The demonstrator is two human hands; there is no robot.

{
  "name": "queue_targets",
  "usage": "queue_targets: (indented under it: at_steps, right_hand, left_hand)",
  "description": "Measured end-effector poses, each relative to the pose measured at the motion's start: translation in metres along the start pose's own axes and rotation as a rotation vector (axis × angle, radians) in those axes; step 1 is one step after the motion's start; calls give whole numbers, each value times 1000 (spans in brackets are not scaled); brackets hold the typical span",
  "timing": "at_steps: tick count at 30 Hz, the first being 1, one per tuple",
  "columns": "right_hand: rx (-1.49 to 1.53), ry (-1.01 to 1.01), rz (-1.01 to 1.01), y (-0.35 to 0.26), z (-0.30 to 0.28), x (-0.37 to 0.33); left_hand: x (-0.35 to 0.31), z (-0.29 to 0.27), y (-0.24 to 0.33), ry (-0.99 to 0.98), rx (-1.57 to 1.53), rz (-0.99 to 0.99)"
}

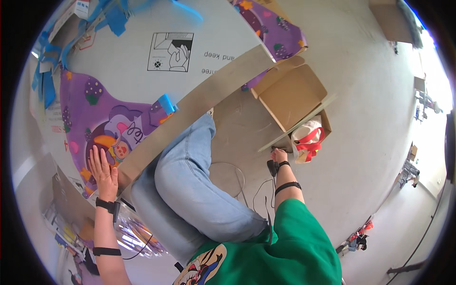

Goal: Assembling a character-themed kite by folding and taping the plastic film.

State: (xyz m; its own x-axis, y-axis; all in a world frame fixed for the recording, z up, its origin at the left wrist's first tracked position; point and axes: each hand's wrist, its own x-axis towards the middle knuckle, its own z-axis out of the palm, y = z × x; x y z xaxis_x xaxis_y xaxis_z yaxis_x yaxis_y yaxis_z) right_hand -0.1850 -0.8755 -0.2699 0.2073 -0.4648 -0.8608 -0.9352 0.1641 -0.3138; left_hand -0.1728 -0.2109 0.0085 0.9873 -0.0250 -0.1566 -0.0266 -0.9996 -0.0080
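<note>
My left hand (104,173) lies flat, fingers stretched, on a purple cartoon-printed sheet (96,118) near the corner of a large white panel (128,61). A strip of blue tape (166,103) is stuck at the sheet's right tip. Down to the right, my right hand (279,155) is closed beside an open cardboard box (294,95). Its fingertips are against something dark and small that I cannot make out. In the box's near part sits a white bundle with a red strap (308,140). A thin pale strip (299,122) lies across the box.
More blue tape (114,19) hangs in strips at the far left of the panel. A second purple printed piece (280,33) lies beyond the panel's right edge. A thin cable (240,175) loops on the floor near my knees. Another carton (392,21) stands far right.
</note>
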Motion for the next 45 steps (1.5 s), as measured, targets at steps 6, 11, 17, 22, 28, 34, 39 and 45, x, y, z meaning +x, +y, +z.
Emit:
queue_targets:
  at_steps: [6, 11, 17, 22, 28, 34, 39, 45]
  right_hand:
    - [-281, -126, 13, 51, 5, 91]
    - [112, -66, -9, 69, 12, 109]
    - [227, 113, 63, 48, 33, 68]
    - [84, 53, 88, 30, 17, 57]
    - [7, 28, 26, 27, 17, 57]
    - [-27, 48, -30, 32, 31, 69]
    - [-43, 34, 30, 31, 27, 65]
    - [4, 123, 27, 32, 26, 61]
  left_hand:
    - [-1, 0, -2, -52, -28, -36]
    - [-4, 0, -6, -74, -38, -37]
    - [-4, -4, -6, -91, -10, -37]
    - [-3, -3, -6, -69, -26, -39]
    - [-1, -1, -3, -46, -7, -22]
    - [-1, -2, -3, -44, -11, -20]
    - [-2, -1, -5, -62, -9, -27]
    - [-3, 0, -7, -41, -16, -17]
